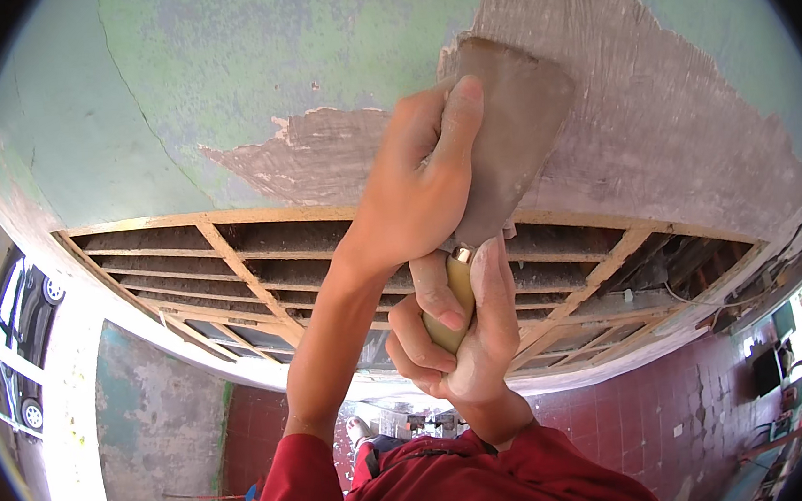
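A wide scraper has its grey metal blade (519, 138) laid against a wall of peeling green paint (236, 66). Its yellowish handle (462, 293) points down toward me. My right hand (468, 330) is closed round that handle. My left hand (423, 169) grips the blade's left edge, thumb on its face; its other fingers are mostly hidden. The blade's top edge lies on a bare grey-brown patch (613, 74) where the paint is off. A second bare patch (318, 153) shows left of my left hand. Pale dust coats my fingers.
Below the painted surface runs a wooden frame with slats (232, 264) and dark gaps. A red tiled floor (622, 421) lies beneath. A worn grey-green wall (155, 411) stands at left, with parked cars (26, 327) beyond. A loose wire (721, 303) hangs at right.
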A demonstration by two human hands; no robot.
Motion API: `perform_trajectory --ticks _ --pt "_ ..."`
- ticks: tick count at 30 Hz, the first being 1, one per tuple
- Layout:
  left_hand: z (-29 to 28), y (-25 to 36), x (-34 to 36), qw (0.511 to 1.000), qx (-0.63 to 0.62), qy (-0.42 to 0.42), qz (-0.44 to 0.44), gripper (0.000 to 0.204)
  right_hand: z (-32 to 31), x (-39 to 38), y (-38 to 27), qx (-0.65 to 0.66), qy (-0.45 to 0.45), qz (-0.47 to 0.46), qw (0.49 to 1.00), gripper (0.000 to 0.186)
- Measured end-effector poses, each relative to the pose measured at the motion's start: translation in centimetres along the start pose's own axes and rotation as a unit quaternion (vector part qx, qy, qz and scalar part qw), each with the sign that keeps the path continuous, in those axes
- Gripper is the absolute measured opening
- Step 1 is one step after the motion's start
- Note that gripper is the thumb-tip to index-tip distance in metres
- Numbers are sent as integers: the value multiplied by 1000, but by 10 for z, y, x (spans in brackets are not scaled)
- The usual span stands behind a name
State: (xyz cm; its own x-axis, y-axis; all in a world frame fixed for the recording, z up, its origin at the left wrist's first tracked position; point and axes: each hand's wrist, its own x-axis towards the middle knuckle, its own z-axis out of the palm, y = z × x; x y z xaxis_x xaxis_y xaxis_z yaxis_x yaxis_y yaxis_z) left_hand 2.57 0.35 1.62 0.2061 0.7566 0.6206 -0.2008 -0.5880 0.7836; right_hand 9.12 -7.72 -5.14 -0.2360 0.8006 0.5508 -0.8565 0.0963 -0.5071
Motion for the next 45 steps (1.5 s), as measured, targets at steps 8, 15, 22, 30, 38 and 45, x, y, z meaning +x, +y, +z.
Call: perform_trajectory --ticks 8,15,22,30,38,45 --pt "4 10 10 999 -31 9 14 43 10 7 -3 31 2 -5 1000 42" --pt "5 -4 -2 998 18 19 50 44 3 -7 -4 -4 4 11 1000 41" --pt "7 2 5 999 19 37 31 44 5 3 -2 10 -5 -20 1000 42" --pt "9 21 17 999 26 25 41 41 20 12 -17 3 23 -7 1000 41" --pt "9 18 16 999 10 37 -16 47 14 15 -17 -21 23 -9 999 38" --pt "12 12 6 997 51 61 -14 46 16 3 -15 -10 32 0 999 38"
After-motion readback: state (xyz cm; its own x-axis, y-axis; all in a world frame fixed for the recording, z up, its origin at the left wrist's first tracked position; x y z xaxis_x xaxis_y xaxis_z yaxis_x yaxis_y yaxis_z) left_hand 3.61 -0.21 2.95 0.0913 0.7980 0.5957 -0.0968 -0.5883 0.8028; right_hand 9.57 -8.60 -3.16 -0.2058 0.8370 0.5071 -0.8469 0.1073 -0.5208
